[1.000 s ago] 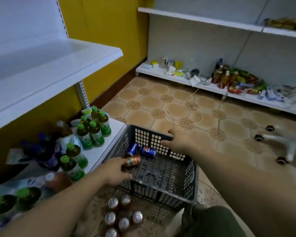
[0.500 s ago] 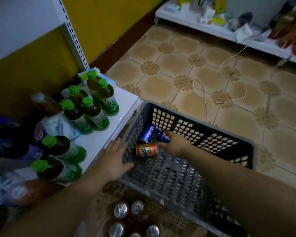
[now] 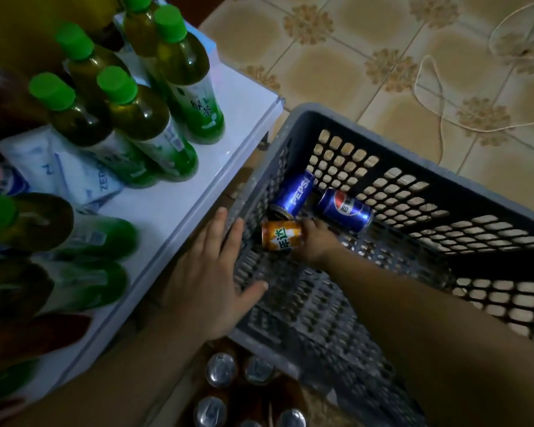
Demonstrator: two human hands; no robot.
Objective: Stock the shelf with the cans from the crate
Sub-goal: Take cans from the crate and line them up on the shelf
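While the crate point(image 3: 444, 167) is standing on the tiled floor point(image 3: 352, 66) just beside the shelf point(image 3: 179, 204), the right hand point(image 3: 313, 245) is reaching into it and gripping the orange can point(image 3: 279, 238). The fingers are curling round the can's right end. The can is lying on its side on the crate's bottom, near the left wall.

The left hand point(image 3: 210, 282) is resting open on the crate's left wall, close to the near corner. Its fingers are lying straight and spread over the rim, and the thumb is pointing into the crate. It is holding nothing.

Two more cans are lying on their sides in the far left corner of the crate. The first blue can point(image 3: 295, 194) is pointing its end toward the orange can; whether the two are touching cannot be told. The second blue can point(image 3: 344, 209) is lying just to the right of the first, just beyond the right hand.

On the shelf, green-capped bottles point(image 3: 142, 112) are standing in a group at the far end, and further bottles are showing, blurred, nearer the camera. White packs point(image 3: 65, 174) are lying between the two groups.

Silver-topped cans point(image 3: 222, 369) are standing upright on the floor by the crate's near corner. A thin cord point(image 3: 438, 97) is looping over the tiles beyond the crate.
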